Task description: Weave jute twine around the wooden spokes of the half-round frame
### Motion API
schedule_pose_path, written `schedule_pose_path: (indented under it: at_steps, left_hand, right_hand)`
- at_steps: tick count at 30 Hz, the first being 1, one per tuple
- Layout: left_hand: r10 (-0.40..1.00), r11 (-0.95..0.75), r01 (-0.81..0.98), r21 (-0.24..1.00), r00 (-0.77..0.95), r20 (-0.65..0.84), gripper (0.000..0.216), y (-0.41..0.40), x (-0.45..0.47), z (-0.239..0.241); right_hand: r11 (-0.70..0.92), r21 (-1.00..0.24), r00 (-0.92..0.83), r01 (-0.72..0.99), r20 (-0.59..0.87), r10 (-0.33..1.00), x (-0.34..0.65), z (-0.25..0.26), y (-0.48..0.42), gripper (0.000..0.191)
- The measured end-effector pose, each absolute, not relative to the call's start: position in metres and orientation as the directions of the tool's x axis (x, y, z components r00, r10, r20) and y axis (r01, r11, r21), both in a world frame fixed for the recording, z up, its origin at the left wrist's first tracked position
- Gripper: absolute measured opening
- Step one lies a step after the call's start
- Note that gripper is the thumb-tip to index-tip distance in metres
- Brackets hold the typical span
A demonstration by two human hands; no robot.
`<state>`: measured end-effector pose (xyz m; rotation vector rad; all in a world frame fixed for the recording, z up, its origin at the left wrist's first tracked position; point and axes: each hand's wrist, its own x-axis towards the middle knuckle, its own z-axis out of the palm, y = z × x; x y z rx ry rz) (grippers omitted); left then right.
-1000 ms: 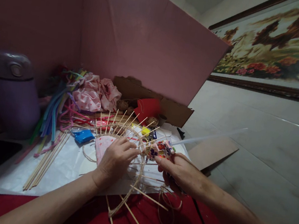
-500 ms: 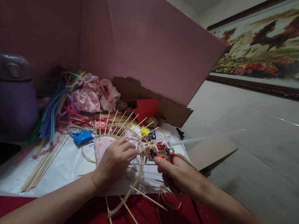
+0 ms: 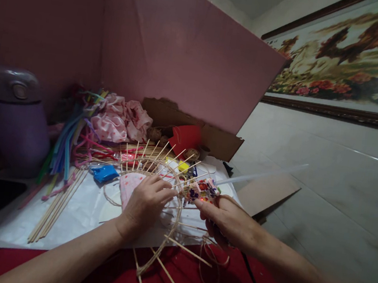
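A round frame of thin wooden sticks wound with twine (image 3: 176, 219) stands out over the table's front edge, its sticks fanning outward. My left hand (image 3: 148, 201) is closed on its right side, the fingertips by the twine. Spotted pink fabric (image 3: 129, 184) covers part of the middle, partly behind that hand. In my right hand (image 3: 224, 218) is a flower-patterned hot glue gun (image 3: 201, 189), with a small red light lit and a clear glue stick (image 3: 261, 174) sticking out at the back. Its tip meets the twine near my left fingertips; the exact contact is hidden.
Loose sticks (image 3: 56, 207), a blue packet (image 3: 104, 173), colourful pipe cleaners (image 3: 65, 139) and crumpled pink cloth (image 3: 111, 119) lie on the left. Behind the frame are red paper (image 3: 185, 138) and twine balls (image 3: 154, 134). A purple bin (image 3: 12, 132) stands far left. A black cord (image 3: 253, 277) hangs at right.
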<state>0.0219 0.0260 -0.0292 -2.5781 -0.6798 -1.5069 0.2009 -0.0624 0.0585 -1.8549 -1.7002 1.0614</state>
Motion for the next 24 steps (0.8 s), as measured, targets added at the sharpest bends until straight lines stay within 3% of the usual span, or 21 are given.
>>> schedule_pose_path:
  at_steps: [24]
  left_hand:
    - [0.349,-0.892,0.425,0.154,0.431,0.832,0.014,0.0264,0.0216,-0.0299]
  right_hand:
    - [-0.256,-0.82,-0.007,0.512,-0.302,0.953,0.1985,0.0631,-0.0624,0.032]
